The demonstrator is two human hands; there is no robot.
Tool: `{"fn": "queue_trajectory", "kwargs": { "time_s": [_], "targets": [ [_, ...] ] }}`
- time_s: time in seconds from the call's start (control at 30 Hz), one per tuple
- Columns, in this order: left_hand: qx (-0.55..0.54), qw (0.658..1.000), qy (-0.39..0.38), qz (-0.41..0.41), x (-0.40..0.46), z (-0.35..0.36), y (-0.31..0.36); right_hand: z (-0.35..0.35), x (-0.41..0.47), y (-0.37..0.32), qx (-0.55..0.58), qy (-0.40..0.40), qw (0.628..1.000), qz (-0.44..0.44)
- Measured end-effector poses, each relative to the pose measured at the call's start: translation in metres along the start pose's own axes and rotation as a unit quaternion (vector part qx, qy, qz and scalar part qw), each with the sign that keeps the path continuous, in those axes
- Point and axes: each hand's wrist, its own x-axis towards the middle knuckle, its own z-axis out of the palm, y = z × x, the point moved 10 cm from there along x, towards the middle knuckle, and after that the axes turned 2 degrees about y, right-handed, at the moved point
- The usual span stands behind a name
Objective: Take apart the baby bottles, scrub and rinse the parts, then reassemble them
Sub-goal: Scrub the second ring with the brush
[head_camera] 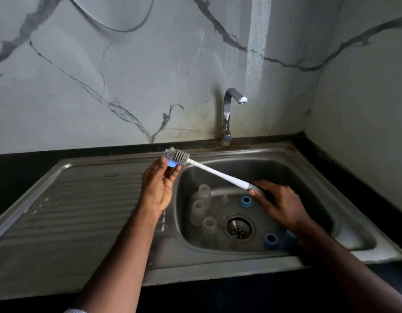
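Observation:
My left hand (158, 185) pinches a blue bottle ring (172, 163) above the sink's left rim. My right hand (278, 205) grips the grey handle of a white bottle brush (218, 172); its grey bristle head (177, 155) lies against the blue ring. In the basin stand three clear bottle bodies (204, 193), (198, 211), (209, 229). A clear teat (224, 199) lies near a blue ring (246, 201). Another blue ring (271, 240) sits by my right wrist, with a further blue part (289, 237) half hidden behind it.
The steel sink (344, 224) has a drain (239, 228) at its middle and a ribbed draining board (71, 206) on the left. A chrome tap (229, 114) stands behind the basin, not running. Marble-look wall behind; black counter edge around.

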Motion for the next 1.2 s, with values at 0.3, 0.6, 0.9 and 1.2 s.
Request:
{"fn": "queue_trajectory", "kwargs": {
  "time_s": [0.3,0.6,0.9,1.2],
  "targets": [
    [-0.055,0.997,0.049,-0.023,0.004,-0.007,-0.008,-0.001,-0.001,-0.003,-0.006,-0.003,1.000,-0.006],
    [-0.116,0.984,0.076,-0.110,-0.005,-0.002,-0.022,-0.005,0.002,0.002,-0.027,0.022,0.999,-0.028],
    [-0.088,0.984,0.076,-0.137,-0.004,0.001,-0.028,-0.001,0.005,0.005,-0.040,0.013,0.999,-0.021],
    [-0.002,0.995,0.009,-0.098,-0.004,0.010,-0.027,-0.006,0.004,0.009,-0.026,0.015,0.999,-0.017]
  ]
}}
